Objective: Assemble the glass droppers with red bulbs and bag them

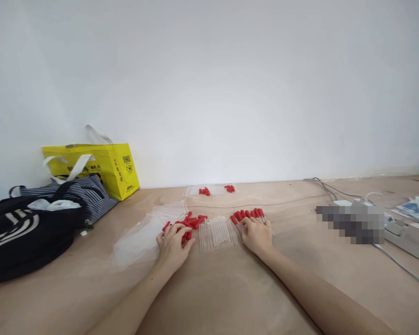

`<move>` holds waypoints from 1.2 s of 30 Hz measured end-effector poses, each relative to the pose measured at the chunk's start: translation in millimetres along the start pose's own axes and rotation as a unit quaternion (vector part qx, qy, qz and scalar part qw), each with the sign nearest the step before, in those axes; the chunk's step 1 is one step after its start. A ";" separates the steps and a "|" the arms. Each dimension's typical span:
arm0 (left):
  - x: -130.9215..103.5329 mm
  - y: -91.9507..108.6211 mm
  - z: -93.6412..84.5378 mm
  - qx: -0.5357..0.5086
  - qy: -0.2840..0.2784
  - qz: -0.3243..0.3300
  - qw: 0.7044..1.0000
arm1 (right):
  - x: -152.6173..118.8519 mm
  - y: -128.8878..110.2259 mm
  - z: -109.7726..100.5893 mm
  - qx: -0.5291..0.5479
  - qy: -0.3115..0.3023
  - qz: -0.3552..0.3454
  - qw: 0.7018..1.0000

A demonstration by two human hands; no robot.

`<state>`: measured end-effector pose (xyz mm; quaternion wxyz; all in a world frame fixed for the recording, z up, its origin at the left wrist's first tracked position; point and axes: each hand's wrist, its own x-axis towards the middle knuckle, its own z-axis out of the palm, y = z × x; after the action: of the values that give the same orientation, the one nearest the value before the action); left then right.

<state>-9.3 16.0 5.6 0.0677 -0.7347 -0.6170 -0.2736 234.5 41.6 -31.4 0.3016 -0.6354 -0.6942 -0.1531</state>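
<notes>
Red bulbs (192, 221) lay heaped under the left hand (174, 239), its fingers curled and slightly parted. The right hand (256, 235) rested bent-fingered over red-capped tubes (247, 215); its grip could not be told. Clear tubes (216, 232) lined the worktop (209, 288) between both hands.

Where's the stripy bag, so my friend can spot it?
Find the big yellow bag by the wall at the left. The stripy bag lies just in front of it, partly behind the black bag. Only this one is covered in thin dark and pale stripes.
</notes>
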 end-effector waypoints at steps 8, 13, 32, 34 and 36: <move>2.5 -4.5 2.4 0.053 0.002 0.000 0.999 | 0.5 -11.2 -9.9 0.017 -0.060 0.021 0.998; 5.7 -8.3 4.4 0.052 -0.006 0.002 0.999 | 0.1 -17.2 -12.8 -0.004 -0.102 0.037 0.994; 8.7 -5.8 7.7 0.054 0.048 0.018 0.997 | -0.2 -24.0 -7.1 -0.021 -0.050 0.019 0.998; 8.9 -5.1 7.7 0.048 0.062 0.022 0.997 | -0.9 -25.0 -8.4 -0.010 -0.035 0.015 0.999; 8.8 -4.3 7.5 0.036 0.077 0.021 0.996 | -2.0 -25.0 -8.5 0.001 -0.025 0.007 1.000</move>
<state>-10.2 27.8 2.5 0.1468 -0.7213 -0.6038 -0.3058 212.1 31.3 -21.8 0.2861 -0.6433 -0.6973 -0.1345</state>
